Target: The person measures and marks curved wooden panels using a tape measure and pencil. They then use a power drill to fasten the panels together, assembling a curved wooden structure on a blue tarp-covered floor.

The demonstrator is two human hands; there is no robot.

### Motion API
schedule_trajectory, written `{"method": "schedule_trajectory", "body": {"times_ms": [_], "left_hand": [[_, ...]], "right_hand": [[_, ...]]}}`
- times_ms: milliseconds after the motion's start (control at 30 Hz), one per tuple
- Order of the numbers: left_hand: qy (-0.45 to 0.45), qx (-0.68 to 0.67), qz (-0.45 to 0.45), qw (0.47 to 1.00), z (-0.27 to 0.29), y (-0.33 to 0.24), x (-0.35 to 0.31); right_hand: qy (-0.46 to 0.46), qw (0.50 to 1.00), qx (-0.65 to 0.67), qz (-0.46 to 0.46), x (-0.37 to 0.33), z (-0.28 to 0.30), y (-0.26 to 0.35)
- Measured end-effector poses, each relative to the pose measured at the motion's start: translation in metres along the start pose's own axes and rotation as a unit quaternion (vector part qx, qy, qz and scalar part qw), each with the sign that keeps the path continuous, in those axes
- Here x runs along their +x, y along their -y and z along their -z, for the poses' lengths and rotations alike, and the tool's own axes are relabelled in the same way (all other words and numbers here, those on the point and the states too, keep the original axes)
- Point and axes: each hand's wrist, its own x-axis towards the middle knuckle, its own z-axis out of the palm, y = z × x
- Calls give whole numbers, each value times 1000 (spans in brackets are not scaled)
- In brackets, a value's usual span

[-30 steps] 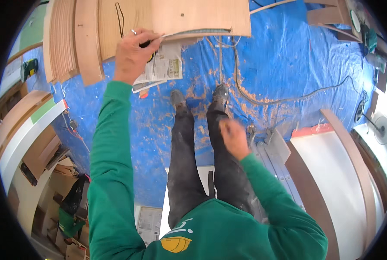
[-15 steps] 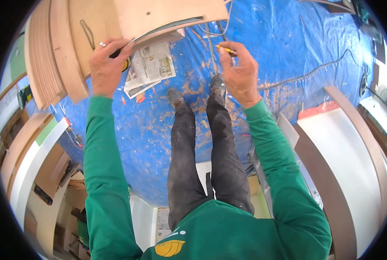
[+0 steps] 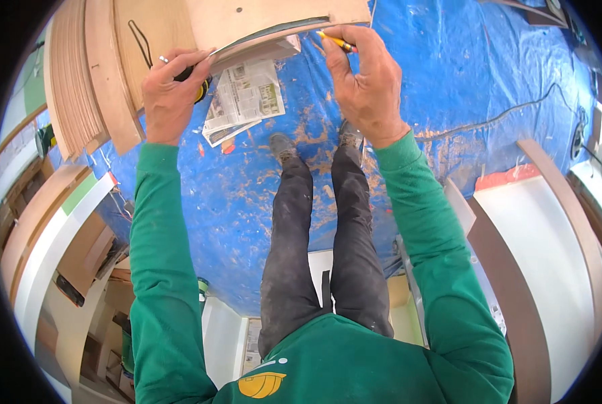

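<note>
My left hand (image 3: 173,91) is closed round a black and yellow tape measure (image 3: 202,89), most of its case hidden by the fingers. Its blade (image 3: 274,31) runs out to the right along the front edge of a light wooden panel (image 3: 274,12). Pinched between thumb and fingers, a short yellow pencil (image 3: 342,43) is in my right hand (image 3: 369,87). Its tip points left, close to the panel's edge, just beyond the blade's far end; whether it touches the wood I cannot tell.
Wooden boards (image 3: 102,74) lie at the upper left, with a cord loop (image 3: 139,42) on one. Newspapers (image 3: 247,94) lie on the dusty blue sheet (image 3: 213,202) covering the floor. A dark cable (image 3: 496,119) crosses it at right. Curved-looking panels (image 3: 536,249) stand at the right.
My right hand has moved up and slightly left with the pencil, nearer the panel's edge. My left hand stays on the tape measure; the whole view has shifted slightly.
</note>
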Motion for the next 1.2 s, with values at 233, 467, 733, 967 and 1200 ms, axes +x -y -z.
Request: {"method": "schedule_trajectory", "body": {"times_ms": [233, 467, 733, 967, 1200], "left_hand": [[-9, -12, -3, 1000, -2, 7, -2], [8, 1, 12, 1000, 0, 6, -2], [17, -6, 9, 1000, 1, 8, -3], [49, -6, 28, 998, 8, 6, 4], [90, -44, 48, 994, 13, 13, 7]], "right_hand": [[18, 1000, -8, -2, 9, -13, -9], [38, 999, -35, 19, 13, -14, -10], [34, 999, -36, 12, 12, -15, -9], [-48, 998, -13, -36, 8, -6, 2], [-35, 998, -33, -45, 14, 20, -18]]}}
